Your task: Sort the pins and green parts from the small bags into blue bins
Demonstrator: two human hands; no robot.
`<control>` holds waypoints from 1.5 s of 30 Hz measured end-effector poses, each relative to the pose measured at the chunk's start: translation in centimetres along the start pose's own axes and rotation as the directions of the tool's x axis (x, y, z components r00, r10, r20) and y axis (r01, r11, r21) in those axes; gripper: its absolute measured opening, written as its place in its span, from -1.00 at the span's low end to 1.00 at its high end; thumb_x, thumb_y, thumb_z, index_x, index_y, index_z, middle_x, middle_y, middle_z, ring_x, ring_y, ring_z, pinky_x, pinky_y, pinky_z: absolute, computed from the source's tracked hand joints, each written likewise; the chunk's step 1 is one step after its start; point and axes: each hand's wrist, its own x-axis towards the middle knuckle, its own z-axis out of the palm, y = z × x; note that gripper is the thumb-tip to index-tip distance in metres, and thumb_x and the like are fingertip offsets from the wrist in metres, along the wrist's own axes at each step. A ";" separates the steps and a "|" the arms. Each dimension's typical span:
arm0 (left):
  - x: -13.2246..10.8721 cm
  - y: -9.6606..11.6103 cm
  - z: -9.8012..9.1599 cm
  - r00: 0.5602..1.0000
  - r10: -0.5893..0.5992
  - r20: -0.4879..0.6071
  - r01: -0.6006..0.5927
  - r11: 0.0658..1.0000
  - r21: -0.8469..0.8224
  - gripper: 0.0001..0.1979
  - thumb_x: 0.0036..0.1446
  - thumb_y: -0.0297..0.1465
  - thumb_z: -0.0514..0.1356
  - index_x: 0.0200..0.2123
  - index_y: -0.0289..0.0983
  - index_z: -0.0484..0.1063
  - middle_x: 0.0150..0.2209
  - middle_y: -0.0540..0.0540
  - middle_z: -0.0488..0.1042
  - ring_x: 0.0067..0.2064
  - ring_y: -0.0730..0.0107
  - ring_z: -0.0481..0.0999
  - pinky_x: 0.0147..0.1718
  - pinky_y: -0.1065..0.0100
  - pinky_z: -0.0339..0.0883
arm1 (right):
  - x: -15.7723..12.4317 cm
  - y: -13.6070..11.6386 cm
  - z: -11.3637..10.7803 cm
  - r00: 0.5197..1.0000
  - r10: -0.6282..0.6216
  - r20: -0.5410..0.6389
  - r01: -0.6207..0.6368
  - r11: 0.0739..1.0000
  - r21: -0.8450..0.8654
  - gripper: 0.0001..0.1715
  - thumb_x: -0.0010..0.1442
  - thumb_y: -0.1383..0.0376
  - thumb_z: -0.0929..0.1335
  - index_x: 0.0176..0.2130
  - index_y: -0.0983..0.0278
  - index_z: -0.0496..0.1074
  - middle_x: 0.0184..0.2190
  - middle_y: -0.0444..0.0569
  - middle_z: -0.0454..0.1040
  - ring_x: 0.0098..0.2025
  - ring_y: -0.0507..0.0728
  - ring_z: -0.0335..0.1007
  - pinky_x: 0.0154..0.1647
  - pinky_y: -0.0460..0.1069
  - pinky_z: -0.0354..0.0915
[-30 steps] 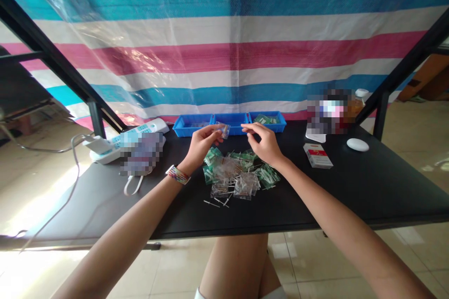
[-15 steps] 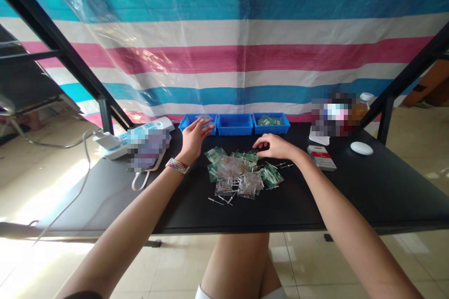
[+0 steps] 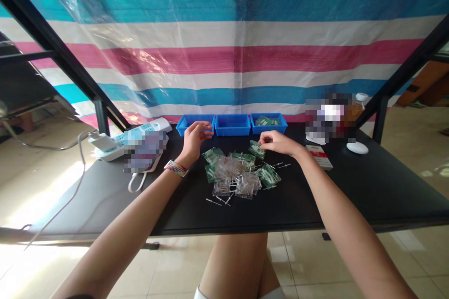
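Observation:
My right hand (image 3: 278, 143) pinches a small green plastic packet (image 3: 256, 150) by its edge, just above the back of the pile. My left hand (image 3: 197, 140) is in front of the left blue bin (image 3: 182, 127), fingers loosely apart, with nothing visible in them. Below lies a mixed pile: clear packets (image 3: 229, 167) with thin brownish pieces inside, more green packets (image 3: 269, 176) holding whitish pieces, and loose metal pop rivets (image 3: 213, 202) around the edges. The middle blue bin (image 3: 233, 131) shows no contents; green packets (image 3: 267, 121) lie in the right blue bin (image 3: 268, 131).
On the left of the black table (image 3: 189, 219) are a power strip (image 3: 140, 133) with a plugged-in adapter, and a blurred device on a white cable. At right are a small box (image 3: 319, 157), a white oval object (image 3: 357, 148), and a bottle (image 3: 360, 103). A striped sheet (image 3: 210, 60) hangs behind.
My right hand has lifted a green packet from the pile, moving slightly up and back. The clear packet formerly in my left hand at the left bin is no longer visible there.

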 end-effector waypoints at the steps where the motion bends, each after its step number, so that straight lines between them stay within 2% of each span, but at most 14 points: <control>1: -0.2 0.0 0.2 0.999 0.019 0.033 -0.021 0.999 0.041 -0.79 0.06 -0.30 0.28 -0.26 -0.29 0.54 -0.34 -0.06 0.57 -0.39 0.40 0.59 -0.36 0.38 0.44 | 0.0 -0.1 -0.1 1.000 0.003 -0.027 -0.002 0.999 0.047 -0.80 0.03 0.25 0.46 -0.46 0.24 0.37 -0.50 -0.17 0.45 -0.41 0.08 0.37 -0.30 -0.01 0.29; 3: -0.8 0.2 0.7 0.987 0.052 0.150 -0.074 0.987 0.141 -0.77 0.10 -0.25 0.30 -0.25 -0.28 0.55 -0.37 -0.05 0.56 -0.40 0.40 0.56 -0.37 0.37 0.42 | 0.1 -0.5 0.0 0.993 0.014 -0.119 0.005 0.987 0.158 -0.75 0.02 0.22 0.48 -0.43 0.22 0.34 -0.52 -0.20 0.41 -0.45 0.08 0.35 -0.38 -0.01 0.29; 6: -2.2 0.8 1.7 0.933 0.050 0.357 -0.160 0.945 0.286 -0.69 0.17 -0.13 0.34 -0.23 -0.28 0.59 -0.36 -0.08 0.59 -0.35 0.32 0.58 -0.33 0.34 0.42 | 0.5 -1.5 1.6 0.963 0.012 -0.269 0.078 0.943 0.323 -0.66 -0.01 0.17 0.54 -0.38 0.19 0.34 -0.52 -0.21 0.41 -0.48 0.09 0.38 -0.45 0.00 0.34; 9: -3.7 1.3 2.7 0.866 0.046 0.498 -0.268 0.883 0.385 -0.61 0.24 -0.06 0.33 -0.12 -0.27 0.62 -0.24 -0.12 0.65 -0.22 0.26 0.59 -0.23 0.32 0.42 | 0.9 -2.7 4.1 0.946 -0.024 -0.324 0.171 0.884 0.435 -0.61 0.01 0.13 0.57 -0.35 0.19 0.36 -0.48 -0.17 0.48 -0.46 0.10 0.43 -0.42 0.01 0.41; 11: -4.3 1.4 3.1 0.827 0.038 0.561 -0.330 0.840 0.430 -0.63 0.24 -0.06 0.34 -0.20 -0.29 0.60 -0.28 -0.10 0.62 -0.26 0.29 0.55 -0.26 0.34 0.39 | 1.0 -3.4 5.7 0.943 -0.030 -0.332 0.201 0.846 0.493 -0.59 0.04 0.09 0.58 -0.34 0.20 0.38 -0.44 -0.14 0.53 -0.45 0.09 0.45 -0.40 0.01 0.45; 16: -4.2 1.0 3.1 0.826 0.056 0.560 -0.363 0.813 0.455 -0.66 0.21 -0.14 0.36 -0.39 -0.31 0.49 -0.43 -0.02 0.50 -0.38 0.41 0.43 -0.36 0.39 0.28 | 0.8 -4.3 7.4 0.954 -0.006 -0.300 0.192 0.779 0.596 -0.47 -0.03 0.05 0.65 -0.18 0.20 0.48 -0.28 -0.10 0.60 -0.27 0.14 0.57 -0.29 0.02 0.56; 21: -4.1 0.9 2.9 0.837 0.047 0.545 -0.332 0.836 0.437 -0.66 0.20 -0.16 0.35 -0.40 -0.30 0.43 -0.47 0.02 0.43 -0.42 0.45 0.35 -0.41 0.40 0.20 | 0.9 -4.3 7.5 0.988 -0.018 -0.154 0.104 0.813 0.573 -0.51 -0.04 -0.02 0.65 -0.32 0.24 0.52 -0.40 -0.08 0.60 -0.37 0.16 0.59 -0.26 0.09 0.59; 26: -4.7 1.0 3.1 0.849 0.028 0.528 -0.324 0.816 0.478 -0.42 0.28 -0.03 0.27 -0.62 -0.27 0.22 -0.63 0.08 0.18 -0.56 0.56 0.12 -0.54 0.40 -0.07 | 0.7 -4.6 7.4 0.973 -0.046 -0.227 0.164 0.827 0.538 -0.50 -0.01 -0.05 0.63 -0.31 0.25 0.53 -0.43 -0.08 0.60 -0.43 0.16 0.58 -0.33 0.08 0.56; 29: -4.9 1.2 3.2 0.883 -0.030 0.469 -0.236 0.834 0.498 -0.33 0.31 0.04 0.22 -0.71 -0.27 0.26 -0.72 0.04 0.19 -0.63 0.57 0.10 -0.57 0.38 -0.05 | 0.6 -4.6 7.4 0.950 -0.079 -0.301 0.226 0.841 0.492 -0.51 0.04 -0.05 0.61 -0.31 0.25 0.52 -0.46 -0.08 0.59 -0.44 0.16 0.57 -0.33 0.08 0.56; 33: -4.7 1.8 3.3 0.899 -0.068 0.432 -0.145 0.886 0.441 -0.30 0.40 0.05 0.08 -0.64 -0.31 0.51 -0.69 -0.11 0.42 -0.59 0.45 0.36 -0.48 0.37 0.22 | 0.4 -4.3 7.7 0.907 -0.138 -0.398 0.289 0.890 0.352 -0.59 0.13 -0.02 0.58 -0.32 0.22 0.52 -0.47 -0.07 0.58 -0.43 0.18 0.58 -0.34 0.07 0.53; 37: -4.3 1.9 3.2 0.890 -0.096 0.445 -0.078 0.931 0.357 -0.28 0.42 0.08 -0.01 -0.41 -0.36 0.66 -0.50 -0.23 0.63 -0.46 0.34 0.52 -0.40 0.35 0.32 | -0.2 -4.4 7.6 0.806 -0.393 -0.444 0.421 0.906 -0.037 -0.82 0.30 0.15 0.49 -0.26 0.22 0.58 -0.38 -0.03 0.60 -0.38 0.15 0.56 -0.30 0.03 0.49; 40: -4.2 1.6 3.1 0.892 -0.084 0.445 -0.095 0.926 0.365 -0.35 0.37 0.06 0.10 -0.45 -0.35 0.64 -0.43 -0.25 0.66 -0.44 0.35 0.51 -0.40 0.36 0.33 | -0.7 -4.6 7.4 0.732 -0.585 -0.350 0.506 0.810 -0.296 -0.86 0.39 0.32 0.39 -0.18 0.22 0.61 -0.27 0.02 0.59 -0.27 0.15 0.56 -0.17 0.03 0.47; 43: -4.1 1.5 3.2 0.884 -0.048 0.465 -0.147 0.916 0.374 -0.55 0.23 -0.04 0.31 -0.42 -0.33 0.64 -0.43 -0.16 0.64 -0.42 0.38 0.50 -0.40 0.38 0.32 | -0.8 -4.4 7.3 0.737 -0.621 -0.268 0.517 0.773 -0.368 -0.76 0.38 0.41 0.34 -0.11 0.21 0.61 -0.19 0.05 0.57 -0.16 0.17 0.56 -0.05 0.04 0.48; 45: -3.9 1.5 3.1 0.887 -0.025 0.462 -0.159 0.921 0.355 -0.64 0.17 -0.10 0.37 -0.37 -0.32 0.63 -0.46 -0.09 0.61 -0.43 0.38 0.49 -0.40 0.39 0.32 | -0.5 -4.3 7.2 0.751 -0.595 -0.287 0.508 0.798 -0.326 -0.75 0.33 0.42 0.37 -0.09 0.20 0.62 -0.12 0.06 0.55 -0.05 0.19 0.56 0.06 0.08 0.48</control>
